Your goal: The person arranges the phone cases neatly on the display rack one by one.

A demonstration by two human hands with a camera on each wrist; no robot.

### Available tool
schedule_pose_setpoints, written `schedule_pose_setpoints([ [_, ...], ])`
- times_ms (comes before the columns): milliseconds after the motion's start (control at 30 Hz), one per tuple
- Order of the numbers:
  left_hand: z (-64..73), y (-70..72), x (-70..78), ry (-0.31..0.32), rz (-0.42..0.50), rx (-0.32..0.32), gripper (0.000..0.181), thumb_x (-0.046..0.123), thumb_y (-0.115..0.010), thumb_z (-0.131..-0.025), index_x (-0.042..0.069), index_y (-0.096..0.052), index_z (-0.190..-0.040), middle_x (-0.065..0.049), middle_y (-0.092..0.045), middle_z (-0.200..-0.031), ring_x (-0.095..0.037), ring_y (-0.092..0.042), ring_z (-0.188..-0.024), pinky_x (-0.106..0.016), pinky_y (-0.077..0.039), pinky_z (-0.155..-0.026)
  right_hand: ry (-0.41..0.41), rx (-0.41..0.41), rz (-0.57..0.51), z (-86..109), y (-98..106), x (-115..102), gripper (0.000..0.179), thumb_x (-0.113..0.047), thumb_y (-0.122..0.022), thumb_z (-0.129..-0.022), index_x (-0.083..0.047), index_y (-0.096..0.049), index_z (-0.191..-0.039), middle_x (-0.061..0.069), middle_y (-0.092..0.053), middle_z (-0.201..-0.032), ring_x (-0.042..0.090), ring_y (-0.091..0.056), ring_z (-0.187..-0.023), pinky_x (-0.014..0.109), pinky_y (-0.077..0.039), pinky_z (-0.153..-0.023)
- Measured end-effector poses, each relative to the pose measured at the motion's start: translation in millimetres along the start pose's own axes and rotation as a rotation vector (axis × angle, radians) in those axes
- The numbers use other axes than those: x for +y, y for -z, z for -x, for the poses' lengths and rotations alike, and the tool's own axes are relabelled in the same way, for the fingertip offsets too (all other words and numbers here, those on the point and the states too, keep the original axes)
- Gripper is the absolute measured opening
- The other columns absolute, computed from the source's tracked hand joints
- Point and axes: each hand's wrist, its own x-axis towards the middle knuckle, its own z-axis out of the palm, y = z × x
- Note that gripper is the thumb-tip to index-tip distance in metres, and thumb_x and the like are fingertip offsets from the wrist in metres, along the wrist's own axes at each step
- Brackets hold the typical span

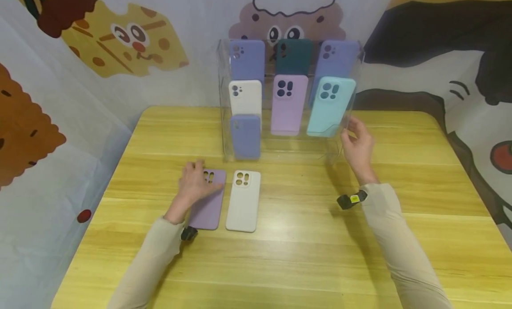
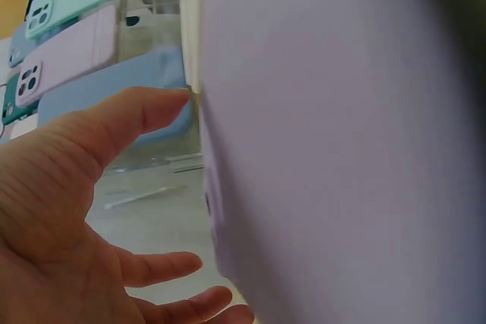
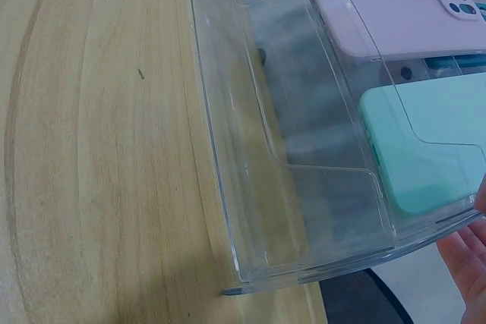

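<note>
My left hand (image 1: pixel 194 183) is over a purple phone case (image 1: pixel 208 209) lying on the table, its thumb and fingers spread apart near the camera-hole end. In the left wrist view that case fills the right side, close to the thumb tip. Beside it lies a white phone case (image 1: pixel 243 206). My right hand (image 1: pixel 359 149) grips the right side wall of a clear display rack (image 1: pixel 280 146), thumb in front. A mint phone case (image 3: pixel 425 153) leans in the rack near those fingers. The finger ends behind the wall are partly hidden.
The tiered rack also holds a pink case (image 1: pixel 288 113), a cream case (image 1: pixel 246 102), a dark green case (image 1: pixel 296 55) and several blue-violet ones, one of them (image 1: pixel 246 140) in the front tier. Behind the wooden table (image 1: pixel 296 264) hangs a cartoon-printed cloth (image 1: pixel 192 86).
</note>
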Motion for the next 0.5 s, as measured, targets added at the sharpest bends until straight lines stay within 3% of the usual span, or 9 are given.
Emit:
schedule_pose_setpoints([
  [267, 0.0, -4.1, -2.6, -0.005, -0.035, -0.029, 0.094, 0.041, -0.079, -0.068, -0.005, -0.033, -0.136, -0.03, -0.035, -0.124, -0.044, -0.04, -0.111, -0.06, -0.045, -0.086, 0.036, 0.022, -0.014, -2.6, -2, 10, 0.032, 0.005, -0.052, -0.087, 0.005, -0.058, -0.119, 0.019, -0.064, -0.114, 0.033, -0.061, -0.103, 0.015, -0.053, -0.08],
  [500, -1.4, -8.8, -1.1, -0.018, -0.072, -0.049, 0.098, 0.044, -0.081, -0.064, -0.006, -0.035, -0.134, -0.03, -0.035, -0.123, -0.045, -0.04, -0.11, -0.057, -0.049, -0.083, 0.024, 0.018, -0.023, -2.0, -2, 11, 0.033, 0.005, -0.052, -0.088, 0.004, -0.058, -0.12, 0.018, -0.064, -0.114, 0.032, -0.061, -0.103, 0.018, -0.054, -0.081],
])
